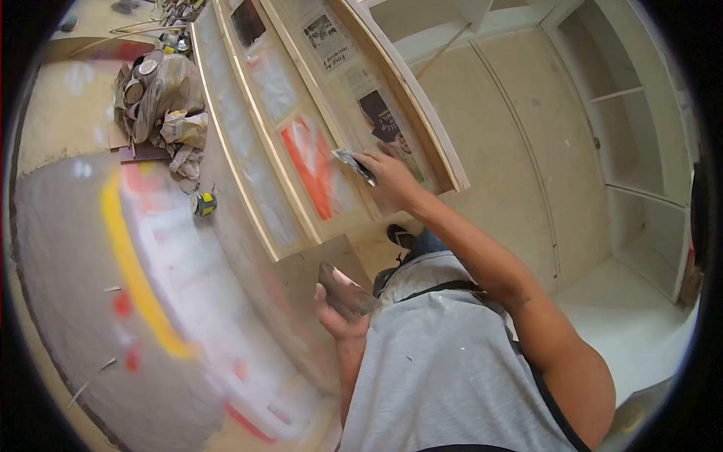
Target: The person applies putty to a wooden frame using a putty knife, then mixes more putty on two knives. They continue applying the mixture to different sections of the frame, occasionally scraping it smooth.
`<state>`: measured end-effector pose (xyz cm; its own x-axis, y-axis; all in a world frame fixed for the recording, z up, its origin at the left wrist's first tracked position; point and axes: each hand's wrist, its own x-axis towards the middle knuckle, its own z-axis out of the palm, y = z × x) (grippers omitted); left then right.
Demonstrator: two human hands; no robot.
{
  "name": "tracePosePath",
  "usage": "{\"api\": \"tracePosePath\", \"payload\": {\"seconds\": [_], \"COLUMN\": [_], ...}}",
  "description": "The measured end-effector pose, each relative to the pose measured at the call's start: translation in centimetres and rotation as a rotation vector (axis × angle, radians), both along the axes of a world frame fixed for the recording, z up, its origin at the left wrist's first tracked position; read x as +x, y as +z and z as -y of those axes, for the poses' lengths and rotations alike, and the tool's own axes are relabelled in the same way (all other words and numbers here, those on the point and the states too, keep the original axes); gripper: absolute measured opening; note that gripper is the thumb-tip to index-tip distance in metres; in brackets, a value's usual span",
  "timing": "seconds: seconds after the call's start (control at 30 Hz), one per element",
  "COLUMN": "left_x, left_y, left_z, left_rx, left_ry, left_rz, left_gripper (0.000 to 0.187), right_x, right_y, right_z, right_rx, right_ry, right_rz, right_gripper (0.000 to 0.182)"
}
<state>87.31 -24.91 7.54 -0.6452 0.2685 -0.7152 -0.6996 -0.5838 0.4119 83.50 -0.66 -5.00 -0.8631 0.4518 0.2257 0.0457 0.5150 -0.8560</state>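
Note:
My right hand point(393, 179) is closed around a putty knife point(352, 163) whose blade carries pale smears. It is stretched out over a light wooden frame point(307, 215) with long slats and glass-like panes backed by newspaper and plastic. The blade overlaps the slat beside a red-and-white patch point(309, 162) in this view. Lower down, close in front of my body, my left hand point(340, 320) grips a dark, flat, smeared plate point(345, 292), thumb on top and fingers beneath. The plate's edge nearest my shirt is partly hidden.
A crumpled plastic bag point(179, 83) with used tins stands at upper left. A small open tin point(203, 204) sits on the floor, which is marked by white, yellow and red spray paint. Pale cabinets with open shelves point(636, 143) are at right, and a thin stick point(444, 51) leans there.

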Motion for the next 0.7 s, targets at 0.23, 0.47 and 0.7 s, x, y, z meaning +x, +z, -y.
{"api": "tracePosePath", "payload": {"seconds": [0.23,0.47,0.7], "left_x": [0.3,1.0,1.6], "left_y": [0.0,1.4,0.8], "left_z": [1.4,-0.5,0.2], "left_rx": [0.027,-0.217,-0.135], "left_ry": [0.016,0.202,0.200], "left_rz": [-0.073,-0.002,-0.028], "left_gripper": [0.031,0.029,0.029], "right_x": [-2.7,-12.9,-14.1], "right_y": [1.8,-1.5,-1.8], "right_z": [-2.9,-6.7,-6.7], "right_rx": [-0.063,-0.093,0.054], "right_ry": [-0.142,-0.174,-0.163], "right_rz": [-0.030,-0.103,-0.088], "right_gripper": [0.037,0.036,0.035]}}
